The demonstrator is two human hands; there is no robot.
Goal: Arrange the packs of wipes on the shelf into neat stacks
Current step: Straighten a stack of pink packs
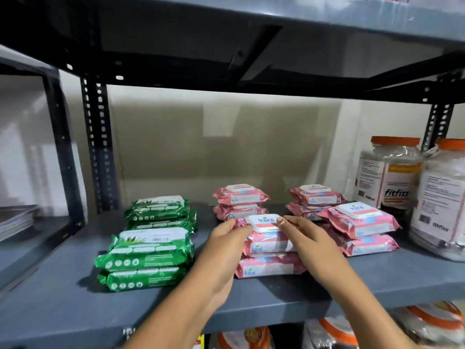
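Both hands, left (227, 234) and right (305, 233), clamped their grip on the pink plastic wipes pack with a white lid (266, 231), squaring it atop another on the grey metal shelf (251, 298). Next, probably straightening the askew right-hand pink pack (362, 222). Orange-lidded clear jars (390, 172) held indistinct contents.

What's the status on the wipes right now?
Left hand and right hand both gripping top pink pack of front stack. Green packs stacked left. Jars far right, nothing blocking.
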